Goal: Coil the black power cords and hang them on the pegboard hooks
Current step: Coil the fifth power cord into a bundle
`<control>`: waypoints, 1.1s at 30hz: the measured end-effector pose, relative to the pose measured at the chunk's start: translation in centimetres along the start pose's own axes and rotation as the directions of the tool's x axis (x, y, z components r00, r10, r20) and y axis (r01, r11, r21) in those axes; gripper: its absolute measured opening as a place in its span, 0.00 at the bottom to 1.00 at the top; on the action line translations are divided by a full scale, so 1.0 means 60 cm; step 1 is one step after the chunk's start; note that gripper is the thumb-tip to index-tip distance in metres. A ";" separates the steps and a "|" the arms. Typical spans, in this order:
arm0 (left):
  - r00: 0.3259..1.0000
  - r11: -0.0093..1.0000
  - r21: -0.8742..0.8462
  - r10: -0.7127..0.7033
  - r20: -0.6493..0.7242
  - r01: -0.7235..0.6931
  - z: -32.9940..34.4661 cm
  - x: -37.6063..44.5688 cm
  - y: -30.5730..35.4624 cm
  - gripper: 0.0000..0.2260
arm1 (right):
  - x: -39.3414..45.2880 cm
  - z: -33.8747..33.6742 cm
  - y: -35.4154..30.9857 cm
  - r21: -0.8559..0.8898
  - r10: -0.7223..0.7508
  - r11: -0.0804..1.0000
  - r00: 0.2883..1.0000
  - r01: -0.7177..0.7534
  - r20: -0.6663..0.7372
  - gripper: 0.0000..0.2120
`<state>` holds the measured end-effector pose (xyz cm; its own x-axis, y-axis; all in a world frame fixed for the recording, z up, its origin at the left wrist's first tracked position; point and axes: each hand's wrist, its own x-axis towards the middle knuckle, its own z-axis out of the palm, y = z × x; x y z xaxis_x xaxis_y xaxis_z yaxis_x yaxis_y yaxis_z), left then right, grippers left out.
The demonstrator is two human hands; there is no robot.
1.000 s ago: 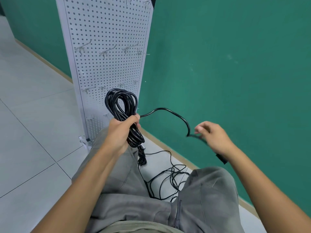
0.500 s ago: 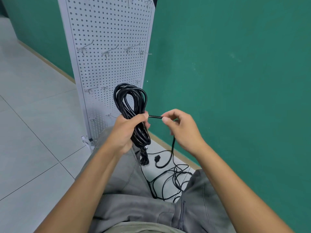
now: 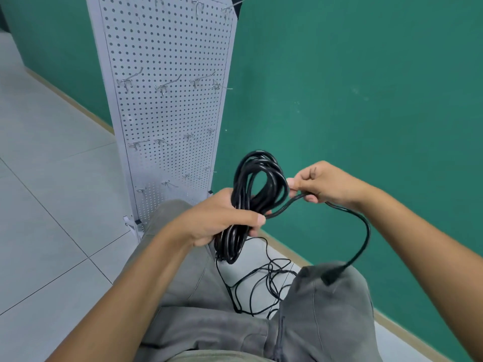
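My left hand grips a thick coil of black power cord around its middle, the loops standing up above my fist. My right hand pinches the cord's free tail beside the coil. From there the tail arcs down to its black plug, which hangs over my right knee. A second, thinner black cord lies tangled on the floor between my legs. The white pegboard with several metal hooks stands upright behind and to the left of the coil.
A green wall with a wooden skirting runs behind the pegboard and along the right. Grey floor tiles spread to the left. My knees in grey trousers sit below my hands.
My right hand swung in from the right to the coil with the cord tail. The coil shifted right and tilted. The plug now hangs over my right knee.
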<state>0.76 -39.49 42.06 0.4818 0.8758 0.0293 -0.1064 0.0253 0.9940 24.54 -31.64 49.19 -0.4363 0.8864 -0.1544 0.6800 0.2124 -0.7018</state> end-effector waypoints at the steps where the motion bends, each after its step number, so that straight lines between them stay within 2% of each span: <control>1: 0.999 0.997 0.074 -0.011 0.041 0.008 0.004 0.005 0.009 0.09 | 0.000 -0.006 -0.002 -0.036 0.017 0.999 0.999 -0.016 0.034 0.19; 3: 0.990 0.962 0.273 -0.036 0.136 -0.003 0.011 0.016 0.034 0.06 | 0.006 -0.015 -0.009 -0.109 0.065 0.993 0.994 -0.056 0.085 0.25; 6: 0.967 0.823 0.567 -0.127 0.221 -0.022 0.025 0.043 0.068 0.10 | 0.018 -0.034 -0.025 -0.193 0.182 0.970 0.968 -0.149 0.170 0.49; 9: 0.934 0.655 0.754 -0.238 0.267 -0.049 0.042 0.075 0.078 0.12 | 0.026 -0.055 -0.051 -0.255 0.263 0.944 0.944 -0.209 0.198 0.51; 13: 0.903 0.432 0.901 -0.367 0.225 -0.049 0.065 0.111 0.078 0.14 | 0.037 -0.068 -0.089 -0.343 0.277 0.920 0.934 -0.190 0.224 0.57; 16: 0.884 0.368 0.930 -0.428 0.189 -0.020 0.076 0.135 0.075 0.17 | 0.033 -0.061 -0.126 -0.406 0.248 0.902 0.946 -0.147 0.209 0.55; 18: 0.874 0.406 0.913 -0.458 0.161 0.044 0.073 0.146 0.066 0.18 | 0.029 -0.053 -0.145 -0.456 0.221 0.883 0.957 -0.115 0.187 0.53; 22: 0.857 0.634 0.744 -0.486 0.172 0.210 0.061 0.153 0.047 0.07 | 0.015 -0.047 -0.157 -0.521 0.175 0.851 0.972 -0.068 0.158 0.47; 26: 0.889 0.778 0.548 -0.440 0.125 0.308 0.060 0.157 0.023 0.06 | 0.004 -0.043 -0.156 -0.595 0.104 0.803 0.989 -0.020 0.107 0.32; 29: 0.913 0.847 0.391 -0.406 0.038 0.360 0.059 0.162 0.005 0.05 | 0.000 -0.043 -0.154 -0.594 0.043 0.805 0.998 -0.008 0.045 0.25; 33: 0.929 0.924 0.141 -0.331 -0.166 0.354 0.054 0.158 -0.013 0.06 | -0.007 -0.054 -0.147 -0.555 -0.069 0.830 0.997 0.049 -0.016 0.11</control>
<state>8.23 -32.77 41.89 0.3388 0.8851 -0.3192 0.1949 0.2659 0.9441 20.64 -32.52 57.68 -0.4732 0.8759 -0.0946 0.8703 0.4482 -0.2043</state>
